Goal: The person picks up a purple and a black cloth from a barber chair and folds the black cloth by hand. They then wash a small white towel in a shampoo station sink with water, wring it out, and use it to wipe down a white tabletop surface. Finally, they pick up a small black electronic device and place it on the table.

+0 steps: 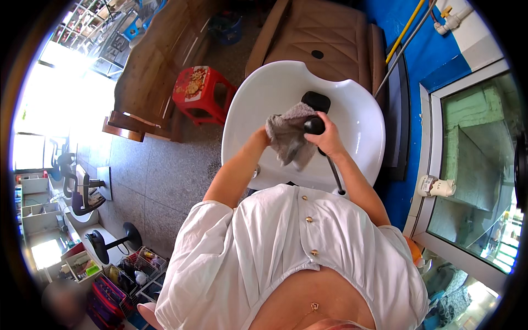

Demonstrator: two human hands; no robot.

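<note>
Over a white salon shampoo basin (363,123), my left hand (264,138) holds a grey-brown towel (291,136), which covers most of its fingers. My right hand (328,134) grips a black rounded shower head (314,125) beside the towel's right edge. A black hose or stem (335,175) runs down from near that hand to the basin's front rim. Behind the towel a black pad (316,101) sits in the bowl. At the basin's lower left a round metal fitting (256,170) shows next to my left forearm.
A brown padded shampoo bed (321,33) adjoins the basin's far side. To the left are a red plastic stool (202,93) and a wooden bench (152,62). A framed window (474,161) is on the right, a wire rack (146,264) with items at the lower left.
</note>
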